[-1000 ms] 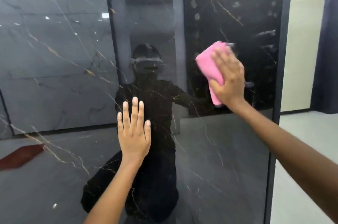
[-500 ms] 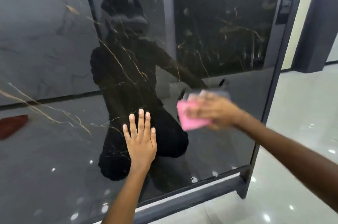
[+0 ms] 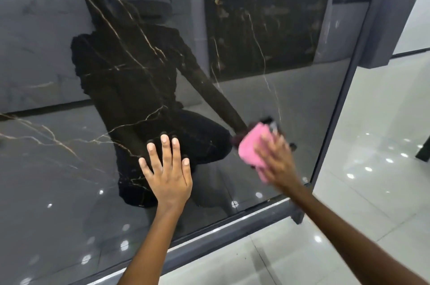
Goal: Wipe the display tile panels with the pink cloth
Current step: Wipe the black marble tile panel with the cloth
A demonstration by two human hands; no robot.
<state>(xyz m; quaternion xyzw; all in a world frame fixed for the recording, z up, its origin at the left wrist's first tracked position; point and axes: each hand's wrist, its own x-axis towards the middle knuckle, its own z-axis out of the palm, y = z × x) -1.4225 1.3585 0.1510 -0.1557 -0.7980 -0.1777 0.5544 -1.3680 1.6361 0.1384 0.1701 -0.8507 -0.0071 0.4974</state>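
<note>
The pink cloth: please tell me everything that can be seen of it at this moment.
The pink cloth is a soft, plain, bright pink fabric, folded or bunched into a thick pad. It lies flat against the lower right part of the dark glossy tile panel, not far above the bottom frame. The right hand covers its right side and presses it to the panel; the image is blurred here. A dim reflection of it shows in the panel. The left hand does not touch it.

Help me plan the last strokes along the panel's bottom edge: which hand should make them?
Probably the right hand: it presses the pink cloth on the panel near the bottom. The left hand lies flat, empty.
</note>
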